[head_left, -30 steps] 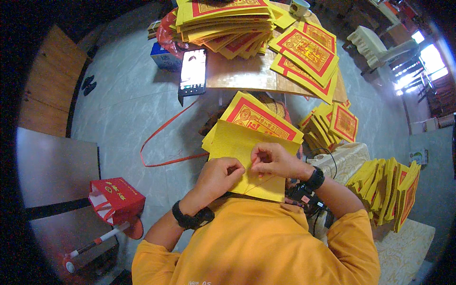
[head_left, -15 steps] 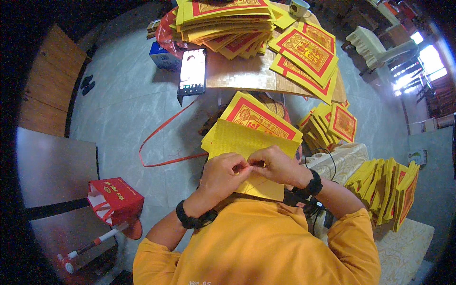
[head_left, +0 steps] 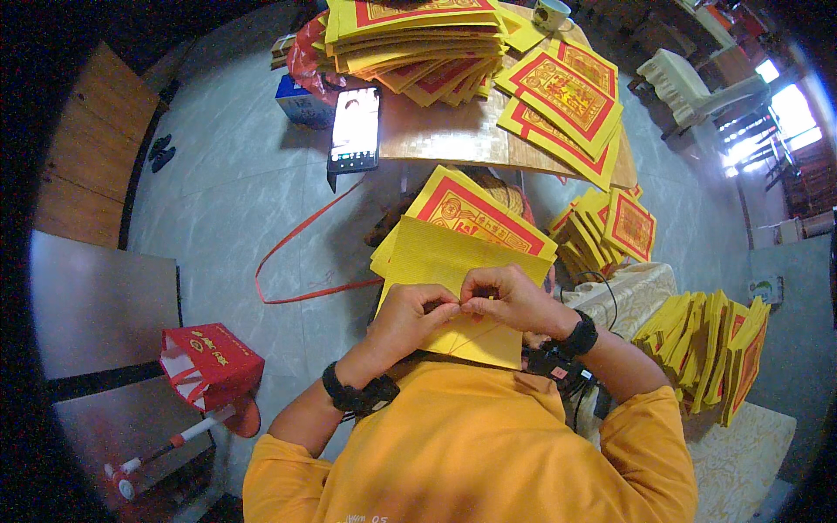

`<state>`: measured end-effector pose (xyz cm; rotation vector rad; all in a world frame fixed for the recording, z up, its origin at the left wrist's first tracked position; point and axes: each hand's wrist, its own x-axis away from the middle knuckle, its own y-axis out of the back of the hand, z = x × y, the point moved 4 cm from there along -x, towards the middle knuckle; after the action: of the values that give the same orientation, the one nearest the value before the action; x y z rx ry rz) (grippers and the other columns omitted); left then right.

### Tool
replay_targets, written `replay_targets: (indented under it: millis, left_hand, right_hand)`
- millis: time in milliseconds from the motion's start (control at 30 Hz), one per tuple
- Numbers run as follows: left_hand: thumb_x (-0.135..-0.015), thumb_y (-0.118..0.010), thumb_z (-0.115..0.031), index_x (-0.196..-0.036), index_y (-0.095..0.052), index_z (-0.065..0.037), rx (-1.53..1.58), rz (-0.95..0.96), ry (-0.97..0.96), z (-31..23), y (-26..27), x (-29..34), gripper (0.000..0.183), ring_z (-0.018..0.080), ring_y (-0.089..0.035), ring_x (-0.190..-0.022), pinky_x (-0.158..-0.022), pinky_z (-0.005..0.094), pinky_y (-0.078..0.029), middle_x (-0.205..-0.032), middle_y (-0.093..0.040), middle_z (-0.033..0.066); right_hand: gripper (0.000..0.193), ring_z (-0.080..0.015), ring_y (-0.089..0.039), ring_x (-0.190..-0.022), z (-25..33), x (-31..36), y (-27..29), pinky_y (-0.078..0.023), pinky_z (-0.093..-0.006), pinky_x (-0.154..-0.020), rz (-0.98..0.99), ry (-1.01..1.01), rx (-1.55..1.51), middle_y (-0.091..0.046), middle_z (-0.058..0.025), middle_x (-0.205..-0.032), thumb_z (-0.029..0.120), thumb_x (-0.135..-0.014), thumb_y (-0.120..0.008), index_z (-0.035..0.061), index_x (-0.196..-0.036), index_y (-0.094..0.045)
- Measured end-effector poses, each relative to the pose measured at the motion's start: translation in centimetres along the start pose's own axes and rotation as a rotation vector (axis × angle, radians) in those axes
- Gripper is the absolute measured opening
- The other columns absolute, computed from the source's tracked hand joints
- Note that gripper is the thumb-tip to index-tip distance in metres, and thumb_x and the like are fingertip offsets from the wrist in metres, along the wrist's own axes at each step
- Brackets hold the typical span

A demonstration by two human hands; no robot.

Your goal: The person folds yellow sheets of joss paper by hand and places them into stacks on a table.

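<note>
A plain yellow paper sheet [head_left: 425,247] lies in front of my body, overlapping printed yellow-and-red papers [head_left: 475,215] beneath it. Both hands are over its middle, with their fingertips almost meeting. Thumb and fingers of my left hand [head_left: 411,312] are pinched together, and my right hand [head_left: 508,299] makes a similar pinch just beside it. Whatever sits between the fingertips is too small to make out. Thin slanting lines show on the sheet's lower part, below the fingers.
On the wooden table [head_left: 427,139] ahead stand a tall stack of printed papers [head_left: 418,44], a lit phone [head_left: 355,131] and a cup [head_left: 550,14]. More paper bundles [head_left: 702,344] rest on the cloth-covered seat at right. A red bag [head_left: 212,366] stands at left; a red strap [head_left: 279,253] loops nearby.
Both hands stay pinched over the sheet. Their fingertips have drawn slightly apart, and the left hand sits a little lower.
</note>
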<state>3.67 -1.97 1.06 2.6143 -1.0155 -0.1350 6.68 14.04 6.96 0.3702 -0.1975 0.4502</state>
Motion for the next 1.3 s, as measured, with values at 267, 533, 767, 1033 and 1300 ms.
replay_targets:
  millis: [267, 533, 767, 1033, 1300]
  left_hand:
    - [-0.083, -0.068, -0.015, -0.086, -0.07, -0.002, -0.333, -0.004, -0.054, -2.3, 0.9, 0.9, 0.014, 0.0218, -0.067, -0.068, -0.064, 0.0312, -0.052, -0.079, -0.069, 0.0109]
    - [-0.08, -0.065, -0.013, -0.085, -0.067, -0.004, -0.491, -0.007, -0.261, -3.0, 0.6, 1.0, 0.01, 0.0297, -0.065, -0.076, -0.066, 0.0394, -0.053, -0.082, -0.068, 0.0106]
    - [-0.084, -0.062, -0.012, -0.094, -0.066, -0.002, -0.355, -0.05, -0.053, -3.4, 3.0, -0.1, 0.014, 0.0313, -0.066, -0.08, -0.07, 0.0374, -0.052, -0.088, -0.068, 0.0152]
    - [-0.087, -0.062, -0.01, -0.1, -0.066, 0.0, -0.142, 0.01, 0.058, -3.3, 2.8, -0.7, 0.017, 0.0239, -0.067, -0.075, -0.066, 0.0313, -0.052, -0.088, -0.069, 0.0144]
    - [-0.087, -0.061, -0.007, -0.102, -0.066, 0.0, -0.107, 0.019, 0.068, -3.1, 2.6, -0.8, 0.017, 0.0164, -0.067, -0.076, -0.068, 0.0288, -0.053, -0.088, -0.069, 0.0129]
  right_hand:
    - [0.008, -0.0075, -0.059, -0.071, -4.0, -0.5, -0.1, -0.048, -0.024, -0.064, 0.006, -0.057, -0.272, -0.063, -0.0008, -0.075, 0.007, -0.087, -0.066, 0.0018, -0.09, -0.06]
    - [0.013, -0.0185, -0.06, -0.073, -8.1, -0.4, -1.3, -0.048, -0.0277, -0.066, -0.174, 0.247, 0.215, -0.062, -0.0061, -0.078, 0.007, -0.079, -0.07, 0.0065, -0.085, -0.059]
    - [0.019, -0.0319, -0.06, -0.08, -1.1, 0.5, -2.7, -0.05, -0.0389, -0.069, -0.192, 0.537, 0.738, -0.056, -0.0117, -0.087, 0.005, -0.076, -0.065, 0.0061, -0.089, -0.051]
    - [0.016, -0.0389, -0.059, -0.078, 0.0, -0.1, -1.7, -0.048, -0.0429, -0.063, -0.098, 0.558, 0.511, -0.053, -0.016, -0.087, 0.003, -0.083, -0.06, 0.0039, -0.092, -0.047]
    - [0.022, -0.0364, -0.063, -0.076, -0.9, -0.1, -2.2, -0.053, -0.0426, -0.058, -0.065, 0.56, 0.676, -0.055, -0.0144, -0.102, 0.005, -0.08, -0.06, 0.0048, -0.097, -0.047]
